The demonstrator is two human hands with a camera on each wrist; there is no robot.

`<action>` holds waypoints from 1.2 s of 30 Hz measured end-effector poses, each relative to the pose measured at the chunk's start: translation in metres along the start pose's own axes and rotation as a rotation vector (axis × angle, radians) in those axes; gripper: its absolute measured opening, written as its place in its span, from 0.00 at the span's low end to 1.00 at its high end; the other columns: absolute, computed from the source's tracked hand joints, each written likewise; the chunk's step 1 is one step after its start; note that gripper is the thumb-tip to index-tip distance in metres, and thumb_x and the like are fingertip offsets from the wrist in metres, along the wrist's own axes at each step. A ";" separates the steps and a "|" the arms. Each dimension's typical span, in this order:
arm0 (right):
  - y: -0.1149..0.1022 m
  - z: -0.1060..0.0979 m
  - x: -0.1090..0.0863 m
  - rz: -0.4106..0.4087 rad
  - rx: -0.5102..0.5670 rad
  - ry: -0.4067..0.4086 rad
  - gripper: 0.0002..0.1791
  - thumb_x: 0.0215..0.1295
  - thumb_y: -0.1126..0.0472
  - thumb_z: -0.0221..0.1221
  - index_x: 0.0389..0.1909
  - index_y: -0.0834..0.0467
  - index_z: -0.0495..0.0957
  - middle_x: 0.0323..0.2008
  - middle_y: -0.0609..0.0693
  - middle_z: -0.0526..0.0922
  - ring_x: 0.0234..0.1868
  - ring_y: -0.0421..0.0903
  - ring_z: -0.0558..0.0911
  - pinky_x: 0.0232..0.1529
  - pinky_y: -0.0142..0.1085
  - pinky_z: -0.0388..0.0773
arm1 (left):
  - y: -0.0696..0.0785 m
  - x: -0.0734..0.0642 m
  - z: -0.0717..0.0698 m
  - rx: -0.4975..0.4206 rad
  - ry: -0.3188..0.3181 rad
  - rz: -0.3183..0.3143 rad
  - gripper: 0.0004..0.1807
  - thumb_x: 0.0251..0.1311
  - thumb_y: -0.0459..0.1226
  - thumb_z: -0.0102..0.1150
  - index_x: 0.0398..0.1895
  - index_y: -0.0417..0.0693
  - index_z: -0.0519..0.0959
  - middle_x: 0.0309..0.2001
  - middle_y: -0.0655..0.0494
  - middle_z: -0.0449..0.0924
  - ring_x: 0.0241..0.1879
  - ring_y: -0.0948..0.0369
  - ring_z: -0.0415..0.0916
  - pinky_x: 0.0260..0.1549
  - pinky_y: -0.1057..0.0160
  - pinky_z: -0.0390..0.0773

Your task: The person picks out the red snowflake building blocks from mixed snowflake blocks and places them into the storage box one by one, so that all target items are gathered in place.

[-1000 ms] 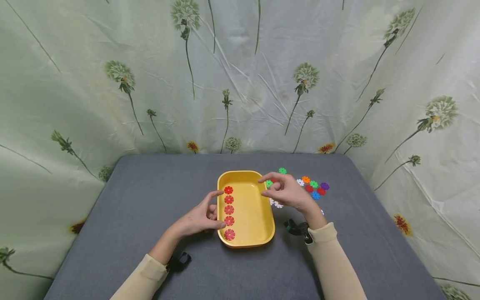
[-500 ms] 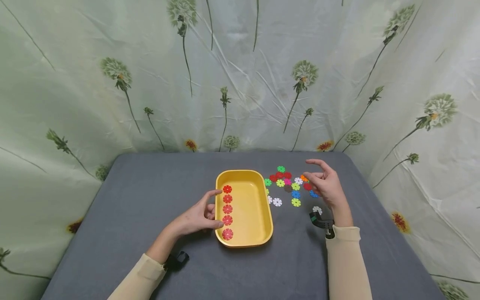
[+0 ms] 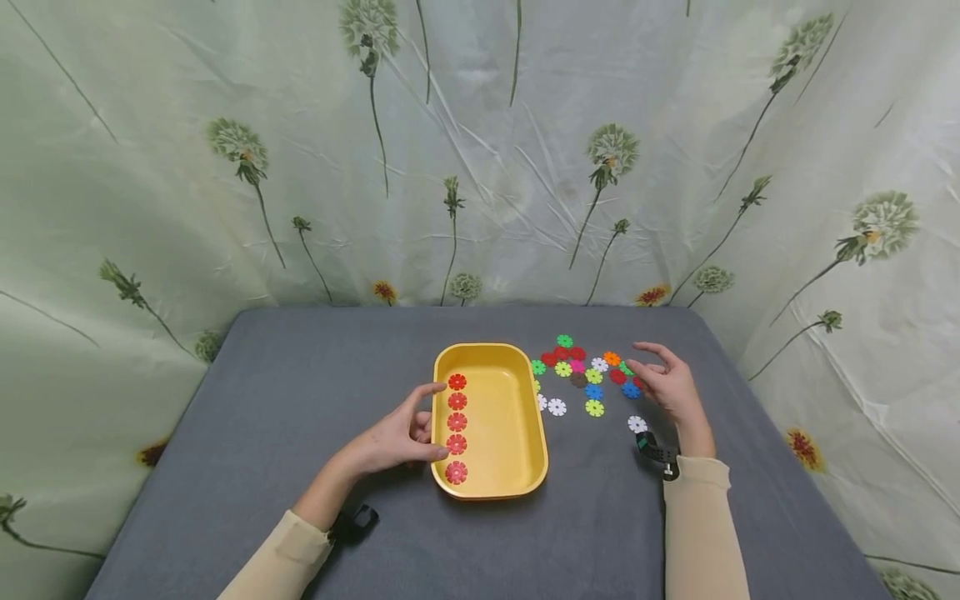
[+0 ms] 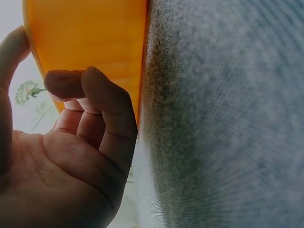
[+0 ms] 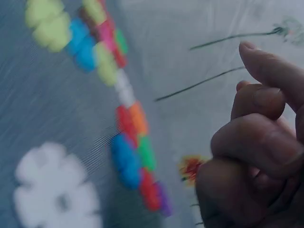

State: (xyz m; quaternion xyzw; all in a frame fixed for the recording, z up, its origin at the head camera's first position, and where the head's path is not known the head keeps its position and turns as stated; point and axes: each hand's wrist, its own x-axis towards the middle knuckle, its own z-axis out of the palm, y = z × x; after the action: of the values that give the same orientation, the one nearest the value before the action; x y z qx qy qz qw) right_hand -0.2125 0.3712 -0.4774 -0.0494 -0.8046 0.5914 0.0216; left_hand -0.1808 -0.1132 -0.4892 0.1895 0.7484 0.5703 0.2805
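Note:
My left hand (image 3: 393, 433) grips the left side of a yellow tray (image 3: 537, 433), thumb and index finger at the rim and the other fingers curled beside the outer wall (image 4: 95, 38). Inside the tray, several red flower-shaped plastic discs (image 3: 457, 422) line up in a column along the left side. To the right, my right hand (image 3: 669, 392) hovers beside a scatter of coloured discs, holding nothing. Its thumb and index finger are apart and the other fingers curl in. A white disc (image 3: 637, 424) lies near its wrist, also large in the right wrist view.
Loose discs in several colours, among them a blue one (image 3: 631, 390) and a lime one (image 3: 595, 408), lie right of the tray on the grey table (image 3: 330, 358). A curtain with a dandelion print (image 3: 465, 125) hangs behind the table.
My right hand has moved from above the tray's right rim out to the right, beside the loose discs. The left hand keeps its hold, and the red column looks the same.

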 end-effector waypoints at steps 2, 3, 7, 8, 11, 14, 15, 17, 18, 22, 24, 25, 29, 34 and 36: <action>0.012 0.001 0.004 0.036 -0.055 0.009 0.30 0.74 0.51 0.67 0.71 0.56 0.72 0.13 0.38 0.64 0.13 0.38 0.60 0.19 0.36 0.62 | 0.000 0.000 0.000 0.000 0.001 0.001 0.53 0.63 0.38 0.74 0.82 0.56 0.47 0.37 0.53 0.78 0.26 0.60 0.72 0.27 0.64 0.75; 0.017 0.001 0.006 0.055 -0.079 0.014 0.33 0.73 0.51 0.67 0.73 0.58 0.71 0.13 0.38 0.64 0.14 0.38 0.61 0.19 0.35 0.63 | 0.001 -0.001 0.000 -0.001 0.002 0.000 0.54 0.63 0.38 0.74 0.82 0.56 0.47 0.37 0.53 0.78 0.26 0.60 0.72 0.27 0.64 0.75; 0.029 0.004 0.011 0.121 -0.170 0.033 0.35 0.72 0.50 0.68 0.73 0.60 0.72 0.15 0.36 0.63 0.17 0.37 0.62 0.22 0.33 0.65 | 0.001 -0.001 0.000 -0.004 -0.003 0.000 0.54 0.63 0.38 0.74 0.83 0.56 0.46 0.36 0.54 0.78 0.26 0.60 0.72 0.26 0.65 0.74; 0.030 0.004 0.012 0.132 -0.198 0.041 0.35 0.71 0.49 0.69 0.72 0.61 0.73 0.16 0.37 0.64 0.18 0.37 0.62 0.23 0.33 0.65 | 0.001 -0.001 0.000 -0.002 -0.003 -0.001 0.54 0.63 0.38 0.74 0.83 0.56 0.46 0.36 0.55 0.78 0.26 0.60 0.72 0.26 0.65 0.74; 0.031 0.007 0.013 0.162 -0.290 0.078 0.34 0.69 0.46 0.70 0.68 0.62 0.77 0.26 0.46 0.74 0.26 0.42 0.68 0.29 0.35 0.67 | 0.001 -0.001 0.000 -0.003 -0.003 -0.003 0.53 0.64 0.37 0.73 0.83 0.56 0.46 0.37 0.54 0.79 0.26 0.60 0.72 0.26 0.64 0.74; 0.030 0.010 0.014 0.195 -0.385 0.106 0.34 0.68 0.43 0.70 0.64 0.63 0.80 0.48 0.60 0.81 0.43 0.50 0.72 0.41 0.39 0.68 | 0.001 0.000 0.000 0.002 0.000 -0.005 0.53 0.63 0.37 0.73 0.83 0.57 0.46 0.38 0.54 0.79 0.27 0.60 0.73 0.27 0.64 0.74; 0.029 0.011 0.014 0.207 -0.402 0.111 0.34 0.69 0.42 0.69 0.63 0.64 0.81 0.56 0.63 0.80 0.48 0.53 0.72 0.44 0.40 0.67 | 0.001 0.000 0.000 0.004 0.001 -0.006 0.53 0.63 0.38 0.73 0.83 0.57 0.47 0.38 0.54 0.79 0.27 0.60 0.73 0.27 0.64 0.74; 0.029 0.012 0.014 0.221 -0.416 0.116 0.33 0.69 0.43 0.69 0.62 0.65 0.81 0.63 0.66 0.77 0.53 0.56 0.71 0.48 0.43 0.66 | 0.001 0.000 0.000 0.007 0.004 -0.008 0.53 0.63 0.38 0.73 0.83 0.57 0.47 0.38 0.54 0.80 0.27 0.60 0.73 0.26 0.64 0.74; 0.029 0.013 0.014 0.224 -0.419 0.121 0.33 0.69 0.43 0.69 0.62 0.65 0.81 0.62 0.66 0.77 0.54 0.57 0.71 0.48 0.43 0.66 | 0.001 0.000 0.000 0.009 0.005 -0.010 0.53 0.63 0.38 0.73 0.83 0.57 0.46 0.38 0.54 0.80 0.27 0.60 0.73 0.26 0.64 0.74; 0.029 0.014 0.013 0.204 -0.444 0.140 0.30 0.68 0.45 0.70 0.58 0.65 0.83 0.43 0.59 0.81 0.42 0.53 0.73 0.41 0.40 0.66 | 0.001 -0.001 0.001 0.011 0.010 -0.015 0.53 0.63 0.38 0.74 0.83 0.57 0.47 0.38 0.54 0.80 0.27 0.60 0.73 0.26 0.64 0.74; 0.030 0.014 0.013 0.182 -0.470 0.135 0.28 0.69 0.46 0.69 0.57 0.65 0.84 0.31 0.52 0.77 0.34 0.50 0.71 0.37 0.39 0.65 | 0.001 -0.001 0.001 0.012 0.010 -0.016 0.53 0.63 0.38 0.74 0.83 0.57 0.47 0.38 0.54 0.80 0.27 0.60 0.73 0.26 0.64 0.74; 0.030 0.013 0.013 0.173 -0.484 0.128 0.28 0.69 0.46 0.69 0.56 0.65 0.84 0.26 0.49 0.74 0.31 0.48 0.70 0.36 0.39 0.65 | 0.001 -0.001 0.001 0.013 0.011 -0.017 0.54 0.63 0.39 0.74 0.83 0.57 0.47 0.37 0.54 0.79 0.27 0.60 0.73 0.26 0.64 0.74; 0.029 0.015 0.014 0.150 -0.518 0.111 0.28 0.69 0.46 0.69 0.58 0.65 0.84 0.20 0.45 0.66 0.25 0.46 0.67 0.33 0.39 0.62 | 0.001 -0.001 0.001 0.019 0.010 -0.020 0.53 0.63 0.39 0.73 0.83 0.57 0.47 0.36 0.55 0.79 0.27 0.60 0.73 0.26 0.64 0.74; 0.029 0.018 0.015 0.134 -0.537 0.114 0.28 0.68 0.47 0.70 0.59 0.64 0.83 0.19 0.45 0.66 0.24 0.45 0.66 0.31 0.38 0.61 | 0.002 -0.001 0.001 0.021 0.011 -0.021 0.53 0.64 0.38 0.73 0.83 0.56 0.46 0.36 0.55 0.78 0.27 0.61 0.73 0.26 0.64 0.73; 0.028 0.019 0.015 0.129 -0.548 0.112 0.28 0.69 0.48 0.70 0.60 0.64 0.83 0.19 0.45 0.66 0.23 0.45 0.65 0.30 0.38 0.61 | 0.001 -0.001 0.001 0.024 0.010 -0.021 0.53 0.64 0.38 0.73 0.83 0.55 0.46 0.36 0.54 0.78 0.26 0.61 0.72 0.26 0.64 0.73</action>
State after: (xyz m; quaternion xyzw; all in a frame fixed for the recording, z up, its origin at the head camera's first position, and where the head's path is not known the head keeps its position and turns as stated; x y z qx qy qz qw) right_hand -0.2281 0.3631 -0.5106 -0.1370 -0.9271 0.3485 0.0143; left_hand -0.1791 -0.1129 -0.4878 0.1821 0.7585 0.5595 0.2802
